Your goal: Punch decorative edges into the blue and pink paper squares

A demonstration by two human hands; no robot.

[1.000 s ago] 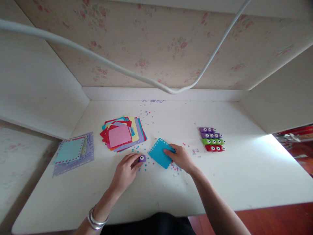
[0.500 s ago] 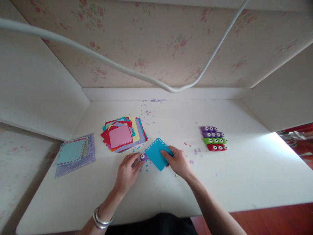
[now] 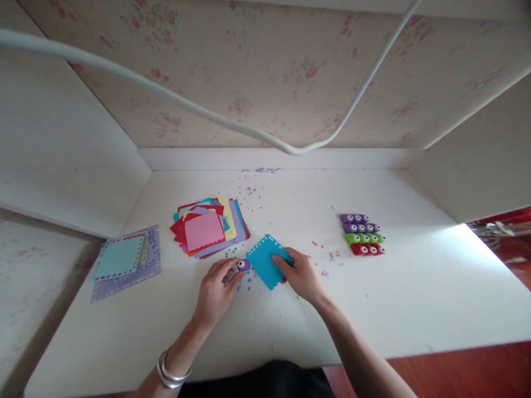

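Observation:
My left hand (image 3: 215, 290) grips a small purple paper punch (image 3: 243, 265) between thumb and fingers, right at the left edge of a blue paper square (image 3: 267, 261). My right hand (image 3: 302, 273) pinches the blue square at its right side, holding it flat on the white table (image 3: 394, 298). Punched holes run along the square's upper edges. Tiny coloured paper bits lie scattered around both hands.
A loose pile of coloured paper squares (image 3: 209, 228) lies behind my left hand. Finished punched sheets (image 3: 124, 258) lie at the table's left edge. Rows of purple, green and red punches (image 3: 363, 234) sit to the right. A white cable (image 3: 290, 148) hangs across above.
The blue square slid left until its edge met the purple punch. Both hands kept their grip and barely moved in the last half second.

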